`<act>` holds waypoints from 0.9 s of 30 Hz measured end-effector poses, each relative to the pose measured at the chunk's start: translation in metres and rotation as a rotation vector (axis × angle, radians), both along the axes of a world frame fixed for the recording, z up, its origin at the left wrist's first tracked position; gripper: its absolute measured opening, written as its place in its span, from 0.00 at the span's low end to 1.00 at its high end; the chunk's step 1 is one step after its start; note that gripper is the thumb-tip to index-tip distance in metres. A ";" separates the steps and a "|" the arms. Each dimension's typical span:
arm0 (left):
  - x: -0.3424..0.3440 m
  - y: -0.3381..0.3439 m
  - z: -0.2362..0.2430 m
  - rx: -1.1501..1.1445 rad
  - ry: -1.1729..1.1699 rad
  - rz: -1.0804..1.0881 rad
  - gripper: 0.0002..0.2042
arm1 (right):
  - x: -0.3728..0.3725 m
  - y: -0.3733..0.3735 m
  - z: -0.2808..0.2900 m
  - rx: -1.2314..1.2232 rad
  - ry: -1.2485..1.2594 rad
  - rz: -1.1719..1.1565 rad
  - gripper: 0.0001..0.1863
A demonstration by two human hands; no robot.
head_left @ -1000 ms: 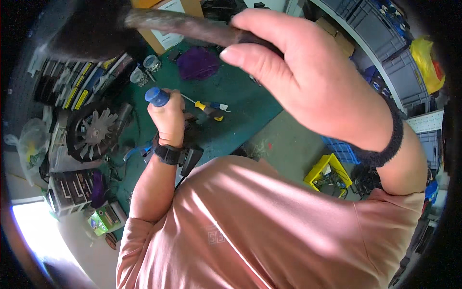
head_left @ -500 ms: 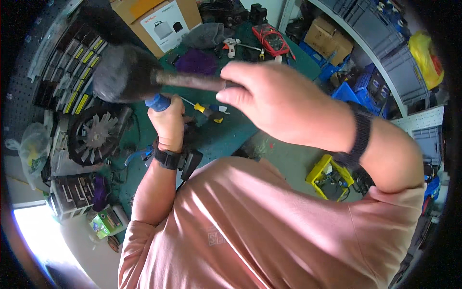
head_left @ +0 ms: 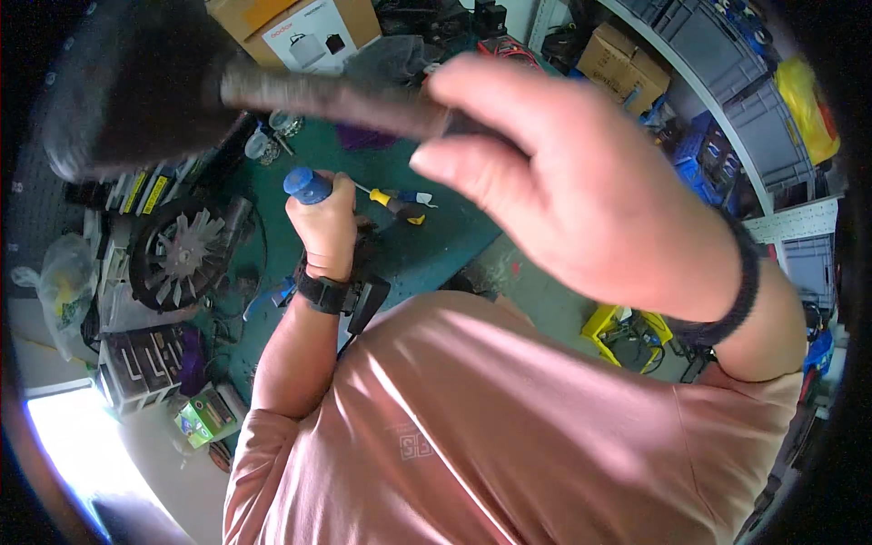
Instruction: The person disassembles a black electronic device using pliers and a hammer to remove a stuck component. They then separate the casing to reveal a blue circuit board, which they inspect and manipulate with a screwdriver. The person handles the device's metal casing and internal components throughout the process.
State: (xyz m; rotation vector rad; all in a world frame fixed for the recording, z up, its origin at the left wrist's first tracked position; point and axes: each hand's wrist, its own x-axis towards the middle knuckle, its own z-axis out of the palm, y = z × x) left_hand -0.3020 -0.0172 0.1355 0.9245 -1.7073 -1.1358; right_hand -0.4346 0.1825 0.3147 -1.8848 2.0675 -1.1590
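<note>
The right hand [head_left: 590, 182] is wrapped around the handle of a dark mallet [head_left: 245, 89], raised close to the camera — its blurred head is at the upper left, apart from the blue-handled tool [head_left: 307, 185]. The left hand [head_left: 324, 227] grips that tool over the green workbench [head_left: 445, 241]; its lower end is hidden. Just right lies a yellow-and-black screwdriver [head_left: 397, 207]

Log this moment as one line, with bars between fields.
left hand: gripping blue handle | right hand: holding black-headed mallet, blurred | nearby: yellow-and-black screwdriver on green work surface
</note>
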 end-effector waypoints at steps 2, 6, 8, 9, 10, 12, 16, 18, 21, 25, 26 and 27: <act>-0.003 0.001 -0.004 -0.074 0.030 -0.048 0.05 | 0.004 0.004 -0.020 0.248 -0.039 -0.019 0.11; -0.004 -0.005 -0.007 -0.005 0.029 -0.030 0.05 | -0.004 0.008 -0.017 0.092 0.000 -0.035 0.12; -0.003 -0.003 0.001 0.110 0.032 -0.030 0.06 | -0.001 0.002 -0.006 0.057 -0.060 -0.026 0.13; -0.002 -0.005 -0.001 0.071 0.019 -0.011 0.06 | 0.000 0.000 -0.011 0.056 -0.064 -0.025 0.13; -0.001 -0.005 -0.002 0.049 0.002 0.003 0.06 | 0.001 -0.002 -0.020 0.055 -0.069 -0.025 0.13; -0.002 -0.004 -0.001 -0.003 -0.019 0.012 0.06 | -0.006 0.000 -0.046 0.296 -0.165 0.006 0.13; -0.001 0.003 0.003 0.160 0.032 0.050 0.06 | -0.007 -0.004 -0.013 0.046 -0.096 -0.025 0.13; -0.001 0.002 0.005 0.040 0.025 0.026 0.05 | 0.000 -0.006 -0.007 -0.063 -0.068 0.018 0.12; -0.003 -0.009 -0.010 0.069 0.088 -0.033 0.05 | 0.000 -0.004 -0.040 0.372 -0.119 -0.034 0.12; 0.002 -0.006 -0.013 0.053 0.056 0.029 0.04 | -0.004 -0.005 -0.021 0.035 -0.117 0.006 0.11; -0.001 -0.004 -0.009 0.060 0.053 0.027 0.04 | -0.001 -0.005 -0.020 0.030 -0.100 0.011 0.11; 0.000 -0.003 -0.010 -0.084 0.000 0.036 0.04 | 0.003 -0.005 -0.020 0.024 -0.084 0.017 0.11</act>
